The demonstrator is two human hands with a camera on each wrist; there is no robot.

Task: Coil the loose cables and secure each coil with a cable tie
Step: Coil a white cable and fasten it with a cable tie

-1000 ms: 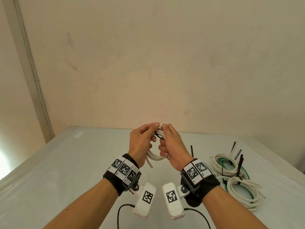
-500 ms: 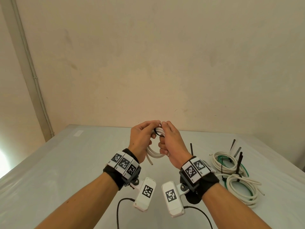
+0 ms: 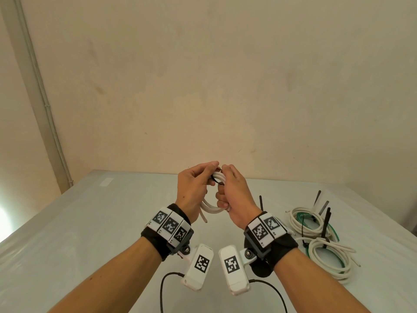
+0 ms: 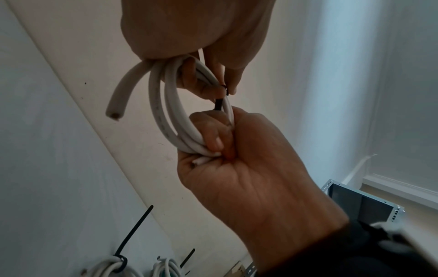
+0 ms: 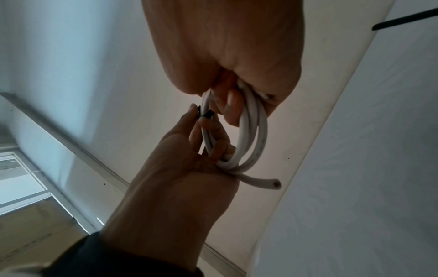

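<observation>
Hands meet above the table, lifting a small white cable coil clear of it so both sides of the bundle can be reached. The right hand has its lower fingers curled tight round the coil's near side, probably to keep the loops from springing apart. The left hand grips the opposite side of the coil, and its thumb and forefinger pinch a black cable tie wrapped across the strands at the coil's top. Whether the tie's tail has entered its head is too small to tell. To the right of the held coil, two finished coils lie on the table, ties sticking up.
</observation>
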